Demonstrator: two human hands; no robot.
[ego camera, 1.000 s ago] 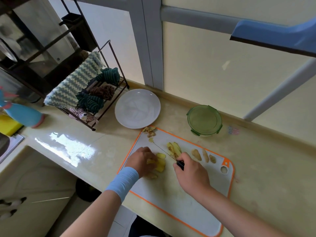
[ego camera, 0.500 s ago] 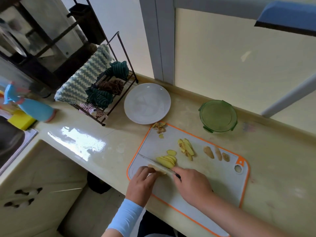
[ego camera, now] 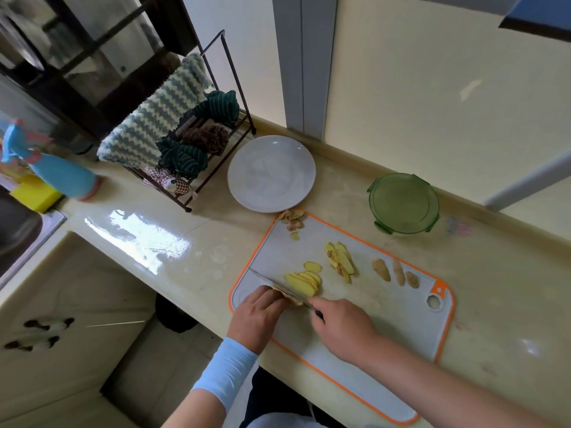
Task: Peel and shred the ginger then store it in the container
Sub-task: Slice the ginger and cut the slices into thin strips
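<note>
Where the glossy cream counter (ego camera: pixel 185 264) runs from the left edge to the lower right of the frame, one wire rack (ego camera: pixel 228 97) stands at upper left. It holds five cloths: one pale zigzag cloth (ego camera: pixel 154 125) draped over its side, two dark green, one brown and one checked. One white cutting board (ego camera: pixel 386 319) with an orange rim lies at lower centre, and one white plate (ego camera: pixel 272 174) sits just beyond its upper left corner. One round green container (ego camera: pixel 403 203) stands near the board's far edge at centre right, its lid clipped on; what is inside cannot be told. One blue spray bottle (ego camera: pixel 61 177) stands at the left edge beside one yellow sponge (ego camera: pixel 37 196). On the board's near left part the left hand (ego camera: pixel 258 316), fingers curled, presses down on the ginger piece (ego camera: pixel 293 300). The right hand (ego camera: pixel 343 325) is wrapped round the dark handle of one knife (ego camera: pixel 275 285), whose blade rests against that piece. Just past the blade lies a fan of ginger slices (ego camera: pixel 304 281), with a second heap (ego camera: pixel 340 262) further in. Three small chunks (ego camera: pixel 380 269) lie in a row to the right, and a little pile of peelings (ego camera: pixel 292 219) sits at the board's upper left corner.
</note>
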